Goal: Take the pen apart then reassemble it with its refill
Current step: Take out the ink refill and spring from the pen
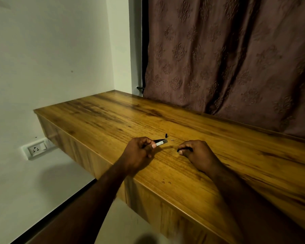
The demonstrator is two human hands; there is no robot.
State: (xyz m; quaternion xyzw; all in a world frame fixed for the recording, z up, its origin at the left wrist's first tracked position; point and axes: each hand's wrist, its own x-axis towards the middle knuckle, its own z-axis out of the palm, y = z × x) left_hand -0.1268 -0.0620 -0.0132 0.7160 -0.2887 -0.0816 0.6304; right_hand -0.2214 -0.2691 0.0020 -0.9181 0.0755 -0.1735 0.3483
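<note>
Wood desk (174, 187) is under your hands. Your left hand (138, 153) pinches the pen barrel (160, 143). Your right hand (196, 154) curls round a dark part (183, 148). Farther back lie a black cap (165, 135) and a tiny metal bit (171, 139).

A small black cap (165, 135) and a tiny metal piece (171, 139) lie just beyond the gap between left hand (139, 152) and right hand (197, 155). Elsewhere the desk (113, 117) gives passage, bounded by the curtain (236, 59) behind and the wall (51, 50) at left.

wooden desk (218, 155) | patterned curtain (227, 59) | wall socket (36, 148) | white wall (51, 50)
</note>
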